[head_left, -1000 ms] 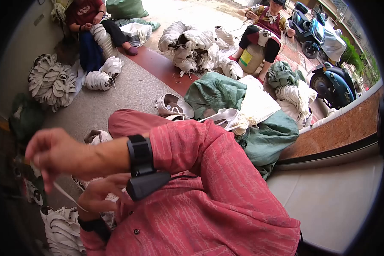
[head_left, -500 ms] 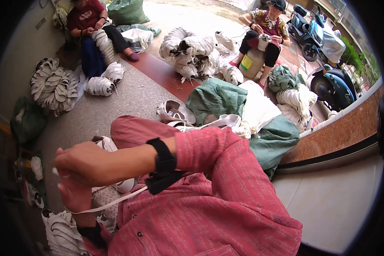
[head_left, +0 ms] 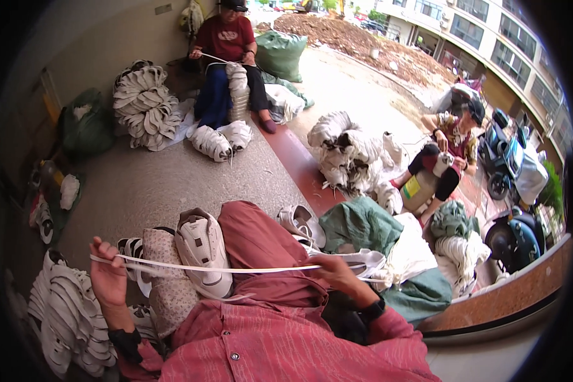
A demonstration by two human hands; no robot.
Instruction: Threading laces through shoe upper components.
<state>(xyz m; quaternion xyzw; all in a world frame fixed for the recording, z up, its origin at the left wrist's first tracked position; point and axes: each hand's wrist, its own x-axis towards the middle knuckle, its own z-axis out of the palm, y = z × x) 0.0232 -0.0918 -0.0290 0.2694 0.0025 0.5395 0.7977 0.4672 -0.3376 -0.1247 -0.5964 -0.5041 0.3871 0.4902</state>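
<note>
A white shoelace (head_left: pixel 235 270) is pulled nearly straight across my lap. One end is pinched in the curled fingers of my left hand (head_left: pixel 110 280). My right hand (head_left: pixel 342 275) grips the lace at the other side, with a short end showing beyond the hand. Below the lace, a beige-white shoe upper (head_left: pixel 199 245) rests toe up against my left thigh, beside a flower-patterned cloth roll (head_left: pixel 161 245). A further loose strand hangs over the shoe's lower part. Partly hidden behind the roll is another white shoe (head_left: pixel 132 247).
Stacked white uppers (head_left: pixel 63 312) lie at my lower left. Right of my knee are a grey-white shoe (head_left: pixel 299 226) and a green sack (head_left: pixel 356 223). Two people sit farther off, a red-shirted person (head_left: pixel 229 38) and a capped person (head_left: pixel 455 137), among bundles of uppers (head_left: pixel 146 105). Scooters (head_left: pixel 512 153) stand right.
My right hand has swung from beside the left hand across to the right, drawing the lace out between them. My right arm no longer covers the shoe, and the view has shifted.
</note>
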